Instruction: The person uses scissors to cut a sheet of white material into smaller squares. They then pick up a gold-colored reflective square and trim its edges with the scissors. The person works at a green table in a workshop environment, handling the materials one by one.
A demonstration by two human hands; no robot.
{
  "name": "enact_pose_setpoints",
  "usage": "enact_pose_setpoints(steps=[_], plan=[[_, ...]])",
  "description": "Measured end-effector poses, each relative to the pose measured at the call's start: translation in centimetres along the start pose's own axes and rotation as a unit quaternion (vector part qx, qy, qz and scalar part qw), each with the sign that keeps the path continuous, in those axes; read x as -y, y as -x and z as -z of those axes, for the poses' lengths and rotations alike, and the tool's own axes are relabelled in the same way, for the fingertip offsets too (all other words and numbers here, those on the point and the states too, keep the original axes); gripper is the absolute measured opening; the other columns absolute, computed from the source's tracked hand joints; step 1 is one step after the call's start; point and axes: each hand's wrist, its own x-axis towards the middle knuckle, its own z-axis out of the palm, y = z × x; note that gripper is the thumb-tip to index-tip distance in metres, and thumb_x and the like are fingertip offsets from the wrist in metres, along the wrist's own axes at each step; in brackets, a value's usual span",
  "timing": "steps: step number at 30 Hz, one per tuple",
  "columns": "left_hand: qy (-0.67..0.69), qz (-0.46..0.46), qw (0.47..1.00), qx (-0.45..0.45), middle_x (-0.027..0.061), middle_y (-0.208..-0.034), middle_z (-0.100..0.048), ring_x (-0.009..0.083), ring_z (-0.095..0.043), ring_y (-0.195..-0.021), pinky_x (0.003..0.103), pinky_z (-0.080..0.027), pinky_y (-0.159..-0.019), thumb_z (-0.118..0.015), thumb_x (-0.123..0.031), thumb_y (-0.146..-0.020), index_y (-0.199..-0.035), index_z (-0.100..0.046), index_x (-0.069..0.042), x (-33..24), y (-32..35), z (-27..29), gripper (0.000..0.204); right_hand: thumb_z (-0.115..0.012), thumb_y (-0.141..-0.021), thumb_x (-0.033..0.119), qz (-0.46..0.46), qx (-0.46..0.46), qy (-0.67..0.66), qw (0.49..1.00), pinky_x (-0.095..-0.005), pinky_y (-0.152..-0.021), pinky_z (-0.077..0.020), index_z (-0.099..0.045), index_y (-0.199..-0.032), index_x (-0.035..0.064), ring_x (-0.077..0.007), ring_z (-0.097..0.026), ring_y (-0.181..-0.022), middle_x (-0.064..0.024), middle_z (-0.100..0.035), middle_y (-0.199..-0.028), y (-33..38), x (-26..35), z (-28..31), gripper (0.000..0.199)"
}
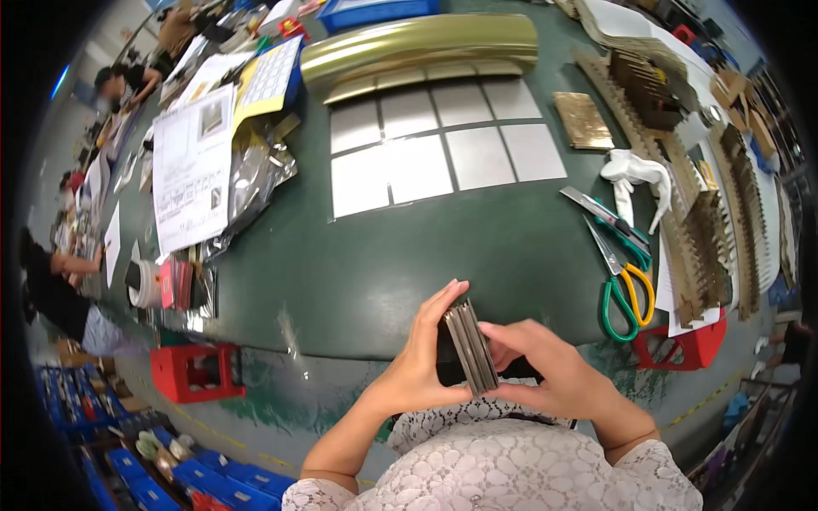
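Observation:
In front of my body, at the near edge of the green table, I hold a stack of thin, flat, grey-brown rectangular pieces (471, 349) on edge. My left hand (413, 366) is closed along the stack's left side, fingers pointing up and thumb below. On the other side, my right hand (554, 368) grips it between thumb and fingers. Farther off, several white rectangular panels (486, 156) lie in two rows, joined to a roll of shiny gold film (417, 58) at their far side. What the pieces are made of, I cannot tell.
Scissors (615, 285) with green and yellow handles and a utility knife (601, 211) lie at right, near a white cloth (637, 177) and a gold-coloured block (583, 120). Toothed brown strips (673, 187) line the right edge. Papers (194, 170) lie left. Red stools (198, 373) stand below.

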Motion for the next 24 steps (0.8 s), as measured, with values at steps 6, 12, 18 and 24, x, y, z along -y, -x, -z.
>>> enact_pose_setpoints(steps=[6,12,18,24], plan=[[-0.068,-0.004,0.996,-0.064,0.0209,-0.134,-0.041,0.0273,-0.052,-0.116,0.041,-0.045,-0.094,-0.092,-0.025,-0.057,-0.145,-0.014,-0.005,0.9,0.8,-0.2,0.119,-0.085,-0.066,0.018,0.054,-0.019,-0.051,0.997,-0.0301,-0.075,-0.0519,-0.028,-0.148,0.0126,-0.0289,-0.038,-0.126,-0.0137,-0.027,-0.148,-4.1,0.1,0.1,0.099],[-0.049,0.025,0.996,-0.076,0.0096,-0.119,-0.052,0.0203,-0.057,-0.101,0.034,-0.047,-0.085,-0.093,-0.024,-0.054,-0.136,-0.033,-0.005,1.4,0.7,0.0,0.104,-0.088,-0.062,0.02,0.068,-0.005,-0.065,0.996,-0.0297,-0.077,-0.0499,-0.033,-0.145,0.0127,-0.026,-0.042,-0.119,-0.0111,-0.034,-0.142,-4.8,-0.6,-0.6,0.1],[-0.032,0.01,0.999,-0.04,0.0138,-0.134,-0.044,0.0238,-0.049,-0.118,0.038,-0.044,-0.095,-0.091,-0.021,-0.055,-0.137,-0.033,-0.005,0.8,0.5,0.5,0.101,-0.087,-0.063,0.021,0.112,-0.031,-0.019,0.993,-0.0334,-0.082,-0.0511,-0.037,-0.143,0.0125,-0.0276,-0.041,-0.122,-0.0112,-0.037,-0.137,-4.6,-0.5,-1.1,0.094],[-0.039,0.045,0.998,-0.008,0.0167,-0.144,-0.034,0.0355,-0.034,-0.135,0.045,-0.031,-0.11,-0.085,-0.015,-0.059,-0.138,-0.028,-0.01,-0.3,0.1,0.9,0.097,-0.087,-0.065,0.021,0.056,-0.022,-0.033,0.998,-0.0373,-0.088,-0.0505,-0.027,-0.147,0.0117,-0.0319,-0.036,-0.128,-0.0125,-0.033,-0.141,-4.2,-0.2,-0.9,0.101]])
